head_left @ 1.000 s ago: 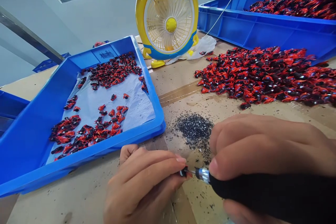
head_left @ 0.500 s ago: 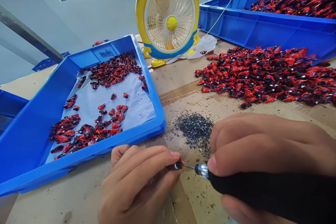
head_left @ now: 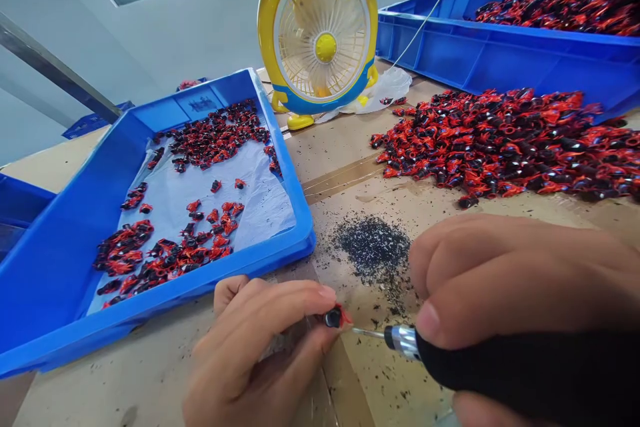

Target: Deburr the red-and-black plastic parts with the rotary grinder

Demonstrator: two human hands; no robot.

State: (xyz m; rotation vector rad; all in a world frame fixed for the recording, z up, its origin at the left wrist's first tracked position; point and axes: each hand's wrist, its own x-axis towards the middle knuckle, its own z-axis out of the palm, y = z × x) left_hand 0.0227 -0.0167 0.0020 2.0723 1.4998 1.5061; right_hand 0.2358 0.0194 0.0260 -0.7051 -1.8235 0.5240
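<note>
I pinch one part [head_left: 333, 317] in my left hand [head_left: 260, 347], wrap my right hand [head_left: 515, 280] round one tool [head_left: 505, 368]; one fan [head_left: 326, 48] stands beyond.

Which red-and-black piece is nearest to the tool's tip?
The piece pinched in the left hand; other visible pieces lie farther off, in blue trays or on the table.

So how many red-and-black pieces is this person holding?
1 visible: a red-and-black piece pinched in the left hand, near the tip of the black tool in the right hand. Any others inside either hand would be hidden.
</note>
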